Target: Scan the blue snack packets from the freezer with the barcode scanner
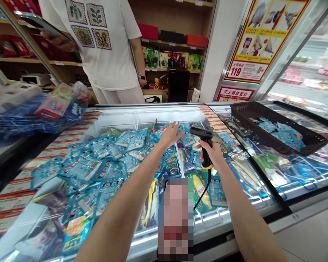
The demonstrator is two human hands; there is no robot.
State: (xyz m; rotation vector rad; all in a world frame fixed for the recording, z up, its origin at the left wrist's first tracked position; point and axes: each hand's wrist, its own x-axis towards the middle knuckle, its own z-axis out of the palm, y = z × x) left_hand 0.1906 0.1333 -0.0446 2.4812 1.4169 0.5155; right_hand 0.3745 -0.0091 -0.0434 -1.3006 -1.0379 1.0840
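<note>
My right hand (213,152) is wrapped round the grip of a black handheld barcode scanner (206,140) with a yellow band at its base. A cable hangs from the scanner toward me. To its left, my left hand (171,135) reaches forward with fingers stretched and thumb apart. Close to its fingertips lie a blue packet (187,139) and another at the far side; whether the fingers touch one is hard to tell. Many similar blue packets (83,167) are heaped on the freezer's glass top (150,236), left of my left forearm.
A brown basket (278,127) with several blue packets stands at the right on the freezer. Plastic-wrapped goods (54,103) sit at the left. Across the freezer, a person in a white shirt (98,40) holds a phone (41,25). Shelves (177,43) stand behind.
</note>
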